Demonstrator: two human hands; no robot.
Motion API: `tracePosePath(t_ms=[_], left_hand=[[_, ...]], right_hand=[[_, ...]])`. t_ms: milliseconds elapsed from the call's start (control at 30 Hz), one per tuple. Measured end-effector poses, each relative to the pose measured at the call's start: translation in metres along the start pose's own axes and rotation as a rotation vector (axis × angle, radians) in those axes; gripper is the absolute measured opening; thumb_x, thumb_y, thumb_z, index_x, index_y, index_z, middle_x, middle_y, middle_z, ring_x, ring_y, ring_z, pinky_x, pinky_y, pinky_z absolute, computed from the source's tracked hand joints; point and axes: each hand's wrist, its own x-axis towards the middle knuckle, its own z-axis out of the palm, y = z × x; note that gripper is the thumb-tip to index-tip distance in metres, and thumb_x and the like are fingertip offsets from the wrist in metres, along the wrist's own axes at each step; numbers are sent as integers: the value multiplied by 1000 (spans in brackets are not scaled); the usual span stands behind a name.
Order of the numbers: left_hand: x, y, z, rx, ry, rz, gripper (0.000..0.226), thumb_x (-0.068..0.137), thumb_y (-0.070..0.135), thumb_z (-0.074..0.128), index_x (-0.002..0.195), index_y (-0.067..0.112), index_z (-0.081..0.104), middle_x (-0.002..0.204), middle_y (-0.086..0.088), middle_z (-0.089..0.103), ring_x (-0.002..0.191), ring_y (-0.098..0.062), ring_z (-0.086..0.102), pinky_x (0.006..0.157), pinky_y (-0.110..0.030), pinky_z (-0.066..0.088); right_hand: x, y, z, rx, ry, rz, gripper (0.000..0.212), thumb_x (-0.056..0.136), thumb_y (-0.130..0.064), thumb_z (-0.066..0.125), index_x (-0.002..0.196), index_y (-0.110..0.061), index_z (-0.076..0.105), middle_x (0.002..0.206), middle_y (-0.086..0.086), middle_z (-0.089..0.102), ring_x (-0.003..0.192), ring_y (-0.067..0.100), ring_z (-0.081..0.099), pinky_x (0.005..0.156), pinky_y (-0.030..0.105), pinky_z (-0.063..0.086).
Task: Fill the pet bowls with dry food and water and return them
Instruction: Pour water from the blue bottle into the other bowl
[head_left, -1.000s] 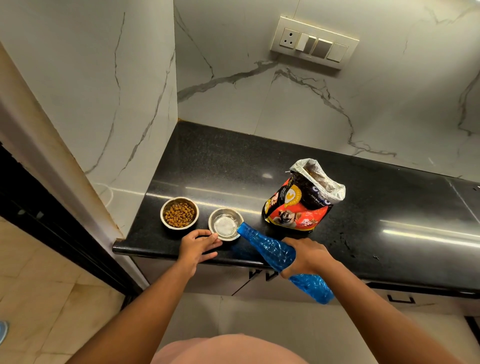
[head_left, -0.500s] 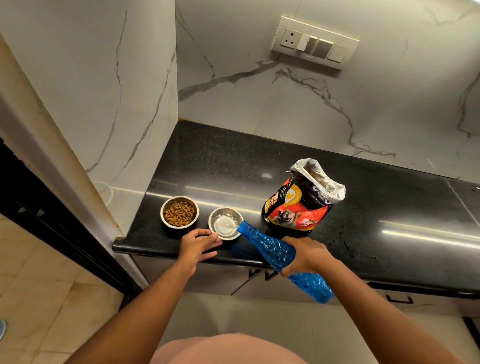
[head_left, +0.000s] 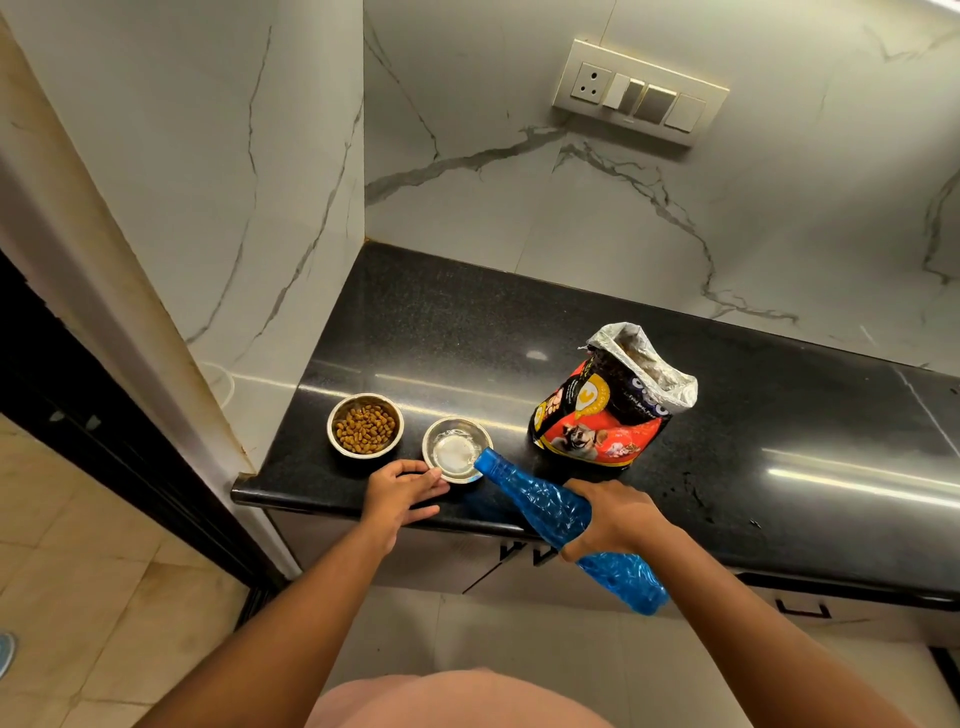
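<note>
On the black speckled stone worktop (head_left: 467, 332), the right hand (head_left: 615, 519) grips a tilted blue crinkled plastic bottle (head_left: 550, 506), its mouth over a small steel bowl holding water (head_left: 456, 450), which the left hand's (head_left: 397, 493) relaxed fingertips touch, beside a kibble-filled steel bowl (head_left: 365, 425) and an open red-black pet-food bag (head_left: 605, 410)

Warm indoor light is glaring in streaks off the glossy black countertop (head_left: 597, 332); wide-angle distortion is bending the edges.

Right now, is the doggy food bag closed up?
No, the food bag stands on the black counter with its silver top spread wide open.
</note>
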Motion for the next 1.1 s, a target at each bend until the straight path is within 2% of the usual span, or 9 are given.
tracePosePath(t_ms=[233,600,767,867,967,1100], left_hand=[[0,0,-1,1,2,2,28,88,12,73,110,3,60,97,-15,78,89,-21,77,73,-40,62],[-3,-1,1,-6,3,2,27,88,11,72,111,3,60,97,-17,78,88,-21,77,71,-39,62],[-3,-1,-4,-5,-6,2,33,87,13,74,114,0,59,99,-17,78,92,-24,77,75,-42,63],[-5,-2,-4,10,-4,16,34,87,16,74,113,-1,61,97,-16,78,93,-23,77,78,-43,62],[-10,-5,-5,6,19,6,30,90,22,71,109,-1,64,96,-17,78,93,-25,76,79,-42,62],[-21,-11,-3,21,120,66,29,93,28,67,98,0,66,91,-21,76,87,-30,76,69,-39,63]], right_hand=[[-1,-2,-1,-4,-13,8,89,63,-65,77,141,-38,44,128,-7,63,113,18,58,92,36,48],[-2,3,-3,49,-19,12,90,60,-67,77,140,-40,44,126,-9,61,108,14,56,89,33,46],[-7,3,-8,119,43,-9,101,62,-68,76,150,-37,36,143,-6,51,128,20,50,102,36,44],[-13,8,-12,249,103,-36,103,56,-69,80,147,-39,40,137,-12,53,125,16,53,102,35,47],[-23,19,-9,470,170,-98,100,52,-62,87,140,-48,43,128,-20,60,118,9,61,103,36,52],[-37,36,-1,815,217,-156,95,53,-46,98,135,-47,49,124,-17,67,113,6,67,104,38,55]])
